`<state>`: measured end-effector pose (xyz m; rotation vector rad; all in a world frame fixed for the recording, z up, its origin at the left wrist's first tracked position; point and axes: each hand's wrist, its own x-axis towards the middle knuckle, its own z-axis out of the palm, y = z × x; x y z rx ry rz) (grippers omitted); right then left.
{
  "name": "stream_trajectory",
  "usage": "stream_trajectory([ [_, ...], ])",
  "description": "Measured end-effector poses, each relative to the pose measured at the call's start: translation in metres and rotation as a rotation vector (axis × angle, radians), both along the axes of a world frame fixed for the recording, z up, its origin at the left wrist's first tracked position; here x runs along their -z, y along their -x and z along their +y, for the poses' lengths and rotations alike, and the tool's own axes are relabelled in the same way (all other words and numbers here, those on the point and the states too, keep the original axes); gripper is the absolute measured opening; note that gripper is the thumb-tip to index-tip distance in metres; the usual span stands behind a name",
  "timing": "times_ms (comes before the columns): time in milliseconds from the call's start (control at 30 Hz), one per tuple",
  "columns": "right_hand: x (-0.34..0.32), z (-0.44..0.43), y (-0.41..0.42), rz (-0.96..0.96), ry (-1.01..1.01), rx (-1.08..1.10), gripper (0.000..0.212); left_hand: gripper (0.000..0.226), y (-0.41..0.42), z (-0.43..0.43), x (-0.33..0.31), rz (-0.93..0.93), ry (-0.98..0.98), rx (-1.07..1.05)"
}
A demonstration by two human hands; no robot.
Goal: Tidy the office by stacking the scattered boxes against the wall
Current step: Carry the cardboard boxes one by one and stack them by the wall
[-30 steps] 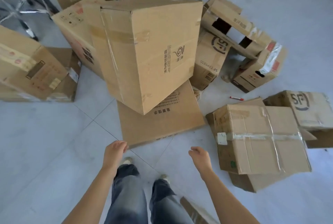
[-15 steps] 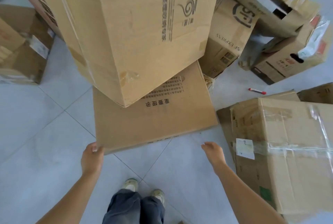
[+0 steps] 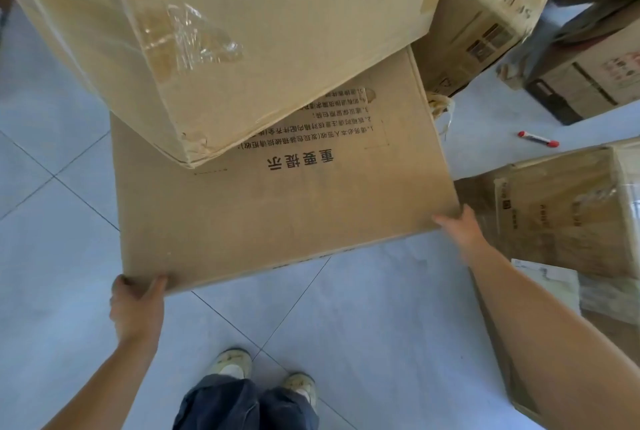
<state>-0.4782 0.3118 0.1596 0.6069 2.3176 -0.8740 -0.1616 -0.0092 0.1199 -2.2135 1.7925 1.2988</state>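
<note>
Pickup step: your left hand (image 3: 136, 305) clasps the floor-lying flat brown cardboard box (image 3: 277, 208) at seven o'clock; your right hand (image 3: 459, 230) meets its four-o'clock corner, grip unclear. Next, probably: slide it from under the tilted tan carton (image 3: 277, 14).

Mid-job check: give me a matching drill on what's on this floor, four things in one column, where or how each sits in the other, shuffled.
Things
1. flat brown cardboard box with black print
2. large brown cardboard box with crumpled clear tape
3. red-ended white pen
4. brown cardboard box printed SF EXPRESS

Places or states
A. loose on the grey floor tiles
B. beyond the flat box's far right corner
C. left hand and right hand at its near corners
D. tilted, lowest corner over the flat box

Pairs: 1-C, 2-D, 3-A, 4-B
</note>
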Motion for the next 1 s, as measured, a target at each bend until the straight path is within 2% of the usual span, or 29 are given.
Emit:
stream_trajectory([
  [200, 0.010, 0.017, 0.013, -0.074, 0.039, 0.070, 0.075, 0.043, 0.004, 0.004, -0.002, 0.133, 0.004, -0.137],
  [367, -0.007, 0.024, -0.011, -0.052, 0.054, 0.134, 0.062, 0.042, -0.006, -0.001, -0.033, 0.179, 0.007, -0.188],
  [533, -0.068, 0.034, -0.035, -0.019, 0.015, 0.105, 0.065, 0.041, -0.032, 0.009, -0.097, 0.175, 0.008, -0.181],
  [733, -0.156, 0.047, -0.051, -0.006, 0.005, 0.057, 0.070, 0.059, -0.060, 0.014, -0.184, 0.158, 0.024, -0.256],
  [867, -0.186, 0.053, -0.061, -0.010, 0.060, 0.037, 0.078, 0.075, -0.085, 0.010, -0.216, 0.137, 0.041, -0.277],
  [1000, -0.236, 0.022, -0.084, -0.002, 0.063, -0.012, 0.071, 0.058, -0.091, 0.010, -0.266, 0.147, 0.027, -0.268],
])
